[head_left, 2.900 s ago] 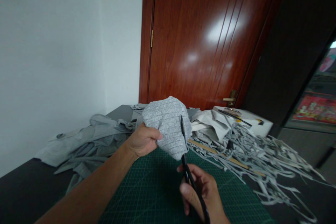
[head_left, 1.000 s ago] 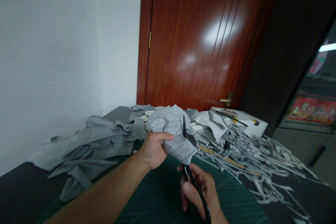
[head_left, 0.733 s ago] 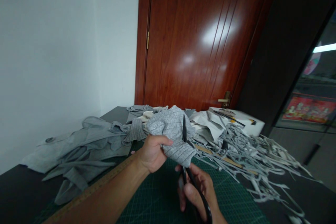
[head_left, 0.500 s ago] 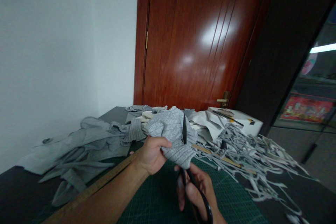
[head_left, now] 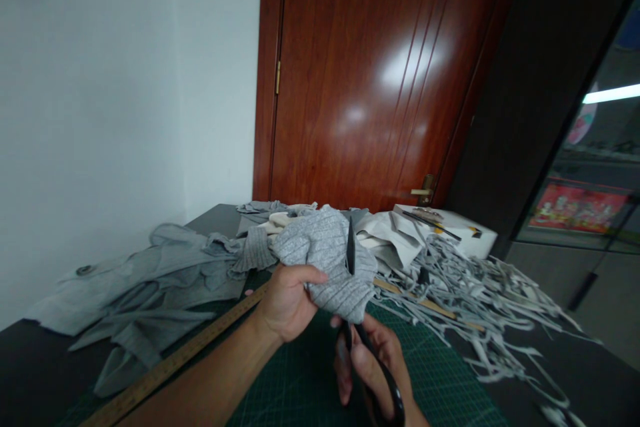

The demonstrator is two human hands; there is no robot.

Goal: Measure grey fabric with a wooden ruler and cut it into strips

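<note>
A ribbed grey knit fabric [head_left: 320,240] is bunched up above the green cutting mat [head_left: 295,380]. My left hand [head_left: 293,303] pinches its lower left part, thumb on top. My right hand [head_left: 373,360] is closed on the black handles of the scissors [head_left: 383,373], just below the fabric's lower edge. One dark blade stands upright in front of the fabric, its tip pointing away from me; the other blade is hidden by the cloth.
Grey garments [head_left: 170,273] lie on the left, beside a long wooden ruler [head_left: 185,353]. Many thin fabric strips [head_left: 465,287] are heaped on the right, in front of a white box [head_left: 470,233]. Behind the table is a red-brown door [head_left: 350,80].
The fabric's upper part has shifted slightly left and sagged a little. Both hands keep nearly the same place and hold. The view has moved very slightly.
</note>
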